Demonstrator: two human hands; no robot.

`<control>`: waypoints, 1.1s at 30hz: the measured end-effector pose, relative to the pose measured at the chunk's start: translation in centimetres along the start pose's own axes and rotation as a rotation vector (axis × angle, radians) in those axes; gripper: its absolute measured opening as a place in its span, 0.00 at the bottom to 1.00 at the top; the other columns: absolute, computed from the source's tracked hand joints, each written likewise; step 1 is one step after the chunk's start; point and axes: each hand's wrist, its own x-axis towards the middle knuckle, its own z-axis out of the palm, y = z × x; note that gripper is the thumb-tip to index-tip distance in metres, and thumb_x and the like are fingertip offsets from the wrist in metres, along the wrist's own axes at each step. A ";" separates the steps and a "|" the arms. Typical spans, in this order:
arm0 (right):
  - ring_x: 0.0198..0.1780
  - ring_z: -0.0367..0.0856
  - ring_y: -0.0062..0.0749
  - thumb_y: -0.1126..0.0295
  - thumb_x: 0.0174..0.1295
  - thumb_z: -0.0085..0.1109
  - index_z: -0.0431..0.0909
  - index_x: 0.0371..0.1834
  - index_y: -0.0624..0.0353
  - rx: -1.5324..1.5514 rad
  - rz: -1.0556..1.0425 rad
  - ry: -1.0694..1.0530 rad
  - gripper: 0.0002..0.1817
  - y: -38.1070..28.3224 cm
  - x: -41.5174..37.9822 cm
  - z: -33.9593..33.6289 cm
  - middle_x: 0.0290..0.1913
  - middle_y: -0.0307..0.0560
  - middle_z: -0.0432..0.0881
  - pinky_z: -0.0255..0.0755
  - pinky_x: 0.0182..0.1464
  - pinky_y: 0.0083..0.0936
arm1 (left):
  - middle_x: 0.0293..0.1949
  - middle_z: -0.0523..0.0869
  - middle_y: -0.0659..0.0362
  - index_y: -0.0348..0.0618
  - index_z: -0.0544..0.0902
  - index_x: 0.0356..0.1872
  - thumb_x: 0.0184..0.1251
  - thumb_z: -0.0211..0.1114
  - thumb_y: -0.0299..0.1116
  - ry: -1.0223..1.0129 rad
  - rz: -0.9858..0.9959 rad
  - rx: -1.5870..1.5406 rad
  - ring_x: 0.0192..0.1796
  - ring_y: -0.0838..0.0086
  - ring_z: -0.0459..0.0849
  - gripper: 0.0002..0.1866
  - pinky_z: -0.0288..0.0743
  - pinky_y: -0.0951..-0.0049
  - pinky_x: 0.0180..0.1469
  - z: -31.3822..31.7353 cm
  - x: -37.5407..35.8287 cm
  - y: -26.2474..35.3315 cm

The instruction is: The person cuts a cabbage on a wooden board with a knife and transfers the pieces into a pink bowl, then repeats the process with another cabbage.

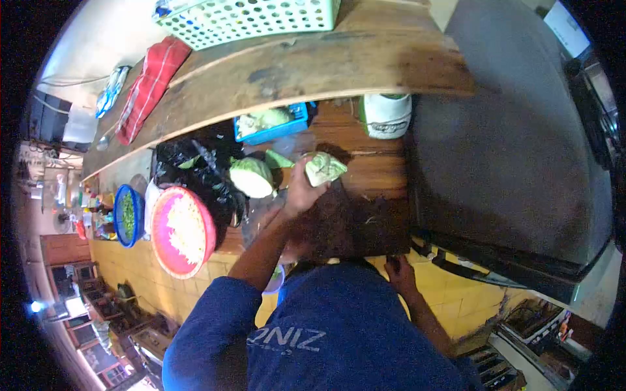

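My left hand (302,194) is closed around a cut piece of pale green cabbage (324,169), raised over the brown wooden table (378,195). Just left of that hand lies a larger cut cabbage (252,177), its pale cut face showing, with a loose green leaf (278,159) behind it. Low by the table's front edge on the right is my right hand (400,274), its fingers curled in. Something dark shows at those fingers, but what it is I cannot make out.
A pink basin (210,229) of chopped pale pieces and a blue basin (119,221) of green pieces stand left. Beyond are a black plastic bag (205,159), a blue basket (277,133) and a white-green container (386,117). A shelf (293,72) overhangs; a dark refrigerator-like cabinet (502,163) stands right.
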 end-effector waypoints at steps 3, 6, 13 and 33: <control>0.45 0.81 0.46 0.59 0.64 0.58 0.72 0.50 0.63 0.072 -0.077 0.068 0.20 0.2 1.8 2.0 0.42 0.56 0.81 0.73 0.48 0.38 | 0.51 0.80 0.48 0.35 0.67 0.58 0.47 0.78 0.31 -0.029 -0.336 -0.042 0.51 0.65 0.82 0.38 0.77 0.67 0.53 -4.9 -5.8 4.0; 0.43 0.80 0.41 0.58 0.66 0.56 0.72 0.51 0.63 0.034 -0.210 0.107 0.20 -0.2 4.8 5.1 0.40 0.54 0.81 0.73 0.47 0.37 | 0.48 0.82 0.52 0.30 0.68 0.58 0.51 0.76 0.32 -0.154 -0.543 -0.089 0.48 0.74 0.81 0.35 0.76 0.73 0.52 -9.3 -10.7 1.1; 0.42 0.81 0.52 0.56 0.66 0.54 0.73 0.47 0.62 0.214 -0.236 -0.270 0.19 -12.7 6.0 6.0 0.38 0.57 0.82 0.73 0.46 0.40 | 0.50 0.82 0.50 0.36 0.65 0.65 0.51 0.74 0.27 -0.150 -0.695 -0.021 0.48 0.72 0.84 0.39 0.79 0.72 0.49 -14.6 -13.8 3.2; 0.49 0.79 0.57 0.54 0.66 0.51 0.70 0.54 0.67 0.011 -0.043 -0.135 0.25 -16.0 1.2 5.6 0.45 0.66 0.79 0.71 0.51 0.42 | 0.55 0.77 0.49 0.46 0.67 0.62 0.43 0.75 0.45 -0.084 -0.445 0.509 0.57 0.54 0.76 0.42 0.69 0.60 0.60 -8.8 -9.1 -2.2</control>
